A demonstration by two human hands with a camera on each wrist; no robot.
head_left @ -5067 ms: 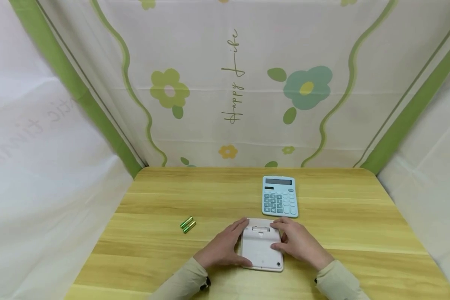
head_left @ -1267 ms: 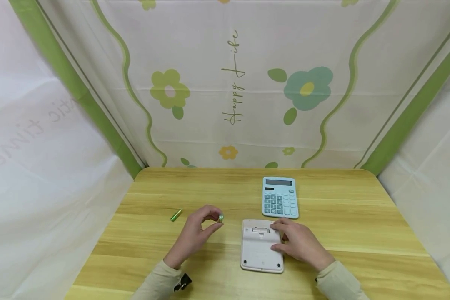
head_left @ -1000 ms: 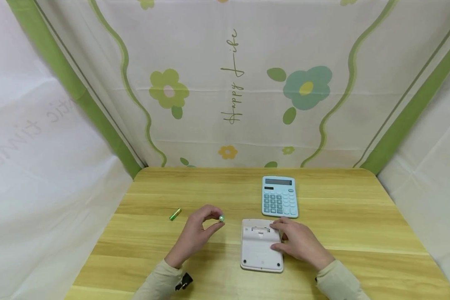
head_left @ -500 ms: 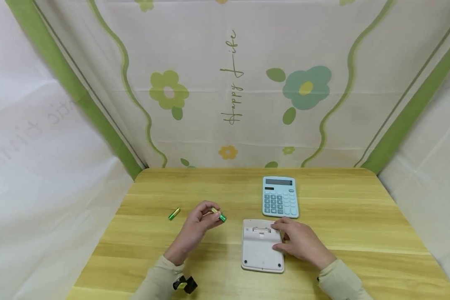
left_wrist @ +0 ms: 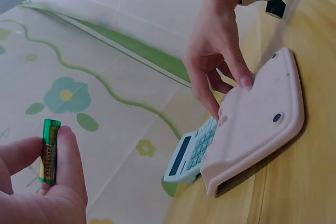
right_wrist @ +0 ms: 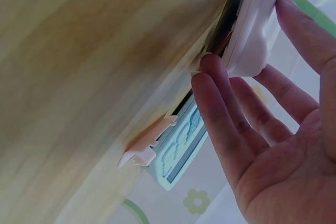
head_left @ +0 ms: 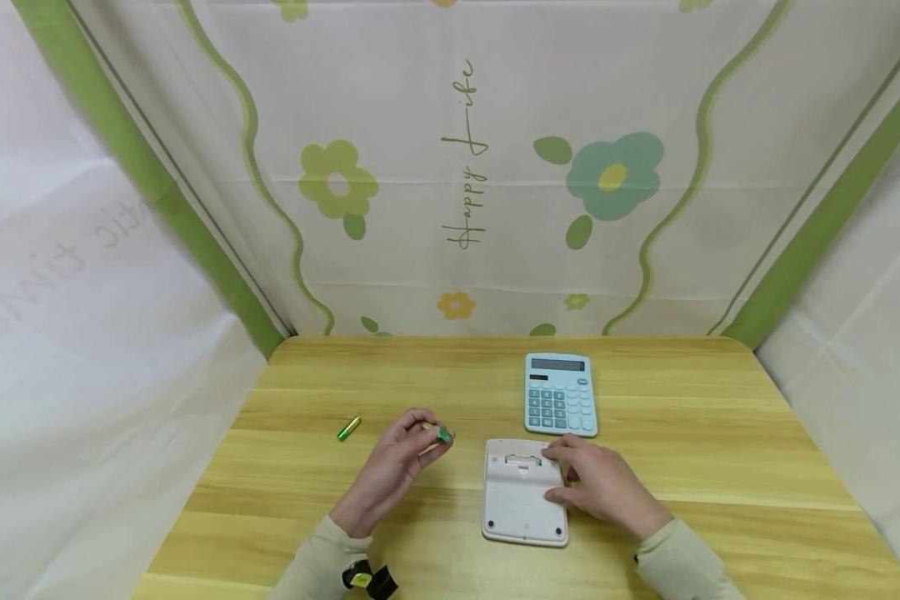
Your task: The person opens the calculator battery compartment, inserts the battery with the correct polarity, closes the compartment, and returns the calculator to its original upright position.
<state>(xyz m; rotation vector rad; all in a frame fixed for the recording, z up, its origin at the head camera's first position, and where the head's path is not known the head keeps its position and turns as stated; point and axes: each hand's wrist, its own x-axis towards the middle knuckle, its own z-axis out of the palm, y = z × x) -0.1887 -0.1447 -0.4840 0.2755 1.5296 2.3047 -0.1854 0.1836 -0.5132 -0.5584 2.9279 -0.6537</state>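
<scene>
A green-and-gold battery [left_wrist: 49, 153] is pinched between the thumb and fingers of my left hand [head_left: 388, 468], raised above the table left of a pale pink calculator [head_left: 525, 504]. That calculator lies face down, its battery slot [head_left: 522, 459] uncovered near the far end. My right hand [head_left: 603, 487] grips its right edge, thumb and forefinger on the back and other fingers at the side, as the right wrist view shows. A second battery [head_left: 349, 428] rests on the table to the left. Whether the slot holds anything is too small to tell.
A light blue calculator [head_left: 560, 396] lies face up just beyond the pink one. The right wrist view shows a small pinkish clipped cover [right_wrist: 147, 142] on the wooden table [head_left: 292, 500] beside it. Cloth walls [head_left: 420, 108] stand behind and at both sides.
Earlier both hands were on the pink calculator and two batteries lay together. My left hand has since picked one up and turned it in its fingers. The other battery lies farther left; my right hand stays.
</scene>
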